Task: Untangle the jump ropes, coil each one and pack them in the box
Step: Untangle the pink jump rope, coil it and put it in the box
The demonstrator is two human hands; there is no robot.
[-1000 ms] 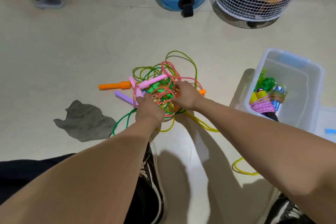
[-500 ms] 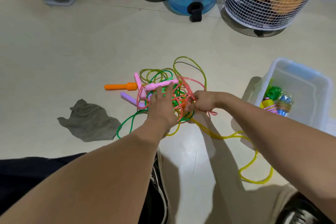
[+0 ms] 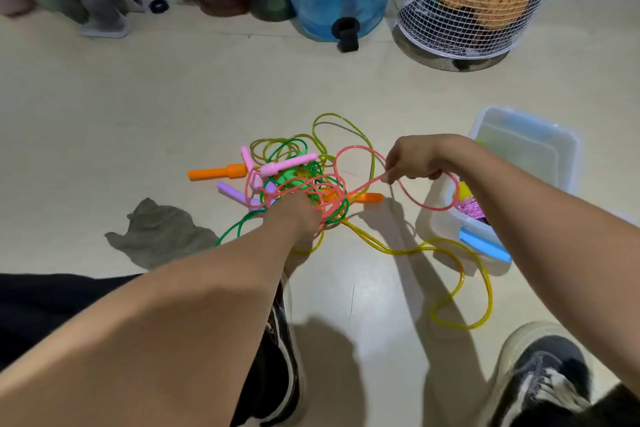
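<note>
We are pinching the pink rope (image 3: 360,152) in our right hand (image 3: 414,159), its loop stretching rightward from the tangle (image 3: 304,184) on the floor (image 3: 138,121) toward the box (image 3: 540,149). Our left hand (image 3: 294,213) is pressing the tangle, fingers hidden.

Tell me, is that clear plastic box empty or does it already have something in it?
Not empty. The box is open-topped, and a coiled pink rope lies at its near end, partly hidden by the right forearm.
</note>
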